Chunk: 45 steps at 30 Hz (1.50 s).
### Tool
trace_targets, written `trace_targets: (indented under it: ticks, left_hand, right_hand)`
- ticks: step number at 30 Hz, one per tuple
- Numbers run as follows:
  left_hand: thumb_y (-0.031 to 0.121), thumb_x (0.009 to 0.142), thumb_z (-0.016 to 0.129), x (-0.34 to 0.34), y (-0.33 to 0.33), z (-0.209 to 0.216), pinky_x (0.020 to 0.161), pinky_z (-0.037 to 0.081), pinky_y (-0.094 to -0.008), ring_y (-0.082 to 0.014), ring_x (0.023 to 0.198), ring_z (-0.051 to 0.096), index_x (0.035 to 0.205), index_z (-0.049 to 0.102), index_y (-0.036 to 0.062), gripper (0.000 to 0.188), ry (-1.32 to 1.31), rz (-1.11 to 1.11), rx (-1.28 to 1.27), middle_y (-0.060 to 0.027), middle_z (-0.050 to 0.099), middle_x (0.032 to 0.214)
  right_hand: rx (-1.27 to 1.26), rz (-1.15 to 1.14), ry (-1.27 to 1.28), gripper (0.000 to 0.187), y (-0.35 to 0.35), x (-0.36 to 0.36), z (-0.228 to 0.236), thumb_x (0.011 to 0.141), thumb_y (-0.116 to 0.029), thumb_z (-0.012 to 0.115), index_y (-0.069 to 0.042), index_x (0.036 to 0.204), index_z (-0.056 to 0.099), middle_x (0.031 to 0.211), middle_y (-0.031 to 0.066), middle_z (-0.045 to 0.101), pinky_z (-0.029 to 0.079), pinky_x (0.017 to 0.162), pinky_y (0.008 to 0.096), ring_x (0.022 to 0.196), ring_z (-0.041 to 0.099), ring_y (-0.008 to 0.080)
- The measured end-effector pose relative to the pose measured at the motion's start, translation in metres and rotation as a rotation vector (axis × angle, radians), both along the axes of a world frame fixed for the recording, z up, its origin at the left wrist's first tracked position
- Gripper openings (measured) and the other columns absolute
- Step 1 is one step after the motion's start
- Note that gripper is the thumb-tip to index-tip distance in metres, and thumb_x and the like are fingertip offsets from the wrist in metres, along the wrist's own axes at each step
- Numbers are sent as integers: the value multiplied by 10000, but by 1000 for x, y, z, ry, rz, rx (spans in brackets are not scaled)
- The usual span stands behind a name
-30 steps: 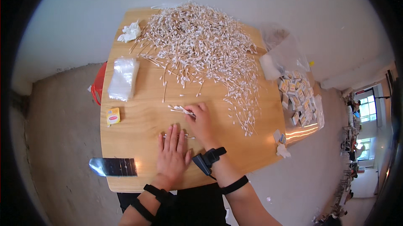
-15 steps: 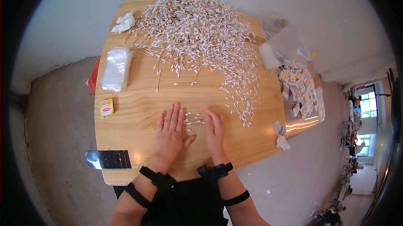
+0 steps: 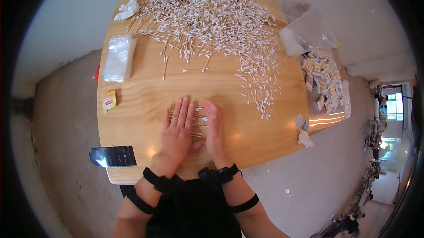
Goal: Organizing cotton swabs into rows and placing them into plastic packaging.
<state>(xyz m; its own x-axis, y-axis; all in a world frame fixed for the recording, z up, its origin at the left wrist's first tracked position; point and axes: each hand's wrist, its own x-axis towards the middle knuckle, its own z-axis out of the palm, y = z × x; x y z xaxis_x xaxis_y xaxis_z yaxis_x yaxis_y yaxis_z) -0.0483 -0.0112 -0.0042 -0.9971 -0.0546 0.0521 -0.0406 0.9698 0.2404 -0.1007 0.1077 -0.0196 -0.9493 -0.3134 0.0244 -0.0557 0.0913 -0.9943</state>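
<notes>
Several loose cotton swabs lie on the wooden table close to me, partly under my left hand. That hand is flat and open, its palm down over the sticks and its thumb stretched toward the right. My right hand stands on its edge at the swabs' right ends, fingers straight and holding nothing. Between the two hands the white cotton tips show, while the sticks' other ends are mostly covered. Beyond, a large heap of cotton swabs spreads over the far part of the table.
Clear plastic bags lie stacked at the left, above a yellow packet and a dark shiny plate. A crumpled tissue sits far left. At the right are many small boxes, a plastic bag and a white scrap.
My right hand has moved left against the swabs' ends, closing the gap to my left hand. The left hand stays flat on them. The whole view has shifted slightly.
</notes>
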Motion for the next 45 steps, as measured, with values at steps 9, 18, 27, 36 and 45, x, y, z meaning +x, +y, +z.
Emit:
trace_targets:
  ticks: [9,18,27,36,45]
  left_hand:
    - [584,612,729,34,6,-4,1147,165,-514,-255,1432,223,1439,313,21,1084,7,-26,54,-138,270,1528]
    - [614,590,727,2,-2,10,1151,152,-509,-257,1428,230,1438,291,-9,1139,-70,5,79,-143,273,1524]
    - [565,482,798,42,2,8,1142,176,-518,-275,1424,239,1441,288,-3,1225,-65,-70,147,-153,261,1528]
    - [418,536,799,37,3,-12,1152,172,-483,-350,1432,193,1456,213,-43,1184,11,32,82,-222,204,1532]
    - [485,587,763,28,12,-4,1166,154,-446,-280,1446,180,1459,259,-3,1119,-70,-26,-35,-166,204,1548]
  right_hand:
    - [-177,-89,-66,523,13,11,0,1029,-374,291,38,1341,372,1360,161,406,264,1135,409,1323,381,267]
    - [-178,-132,-91,537,21,19,-1,1029,-391,281,36,1346,359,1380,172,385,251,1142,404,1321,380,278]
    - [-216,-179,-76,536,19,24,-15,1030,-383,267,32,1356,360,1398,171,369,225,1151,404,1356,321,272]
    - [25,54,39,575,-15,31,-5,1012,-424,268,12,1374,365,1398,183,390,244,1106,399,1300,372,301]
    - [-261,1,-127,631,-14,30,-13,1015,-466,251,27,1406,300,1444,181,339,158,1170,384,1370,304,257]
